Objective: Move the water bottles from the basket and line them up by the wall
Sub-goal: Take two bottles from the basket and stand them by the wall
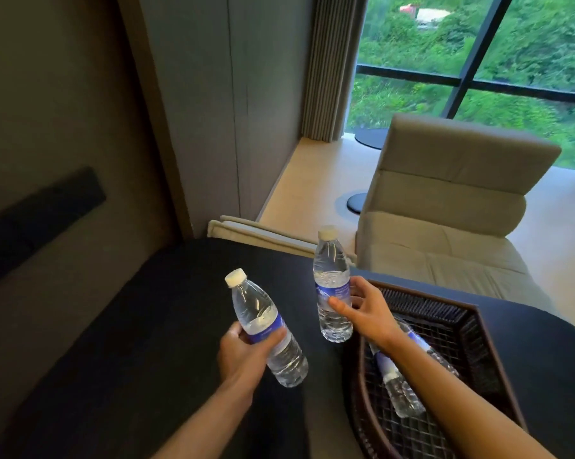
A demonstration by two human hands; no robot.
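Note:
My left hand (246,354) grips a clear water bottle (266,326) with a blue label and white cap, tilted with the cap up and to the left, above the black table. My right hand (362,309) holds a second, upright water bottle (332,283) around its blue label, just left of the dark woven basket (445,313). Whether its base rests on the table I cannot tell. Inside the basket lie two more bottles, one (395,382) near the left rim and another (428,346) partly hidden under my right forearm.
The black table (147,326) runs left to a dark brown wall (47,127) bearing a black panel (37,223). A beige padded chair (451,207) stands behind the table. Beyond it are light flooring, a grey curtain (332,67) and a big window.

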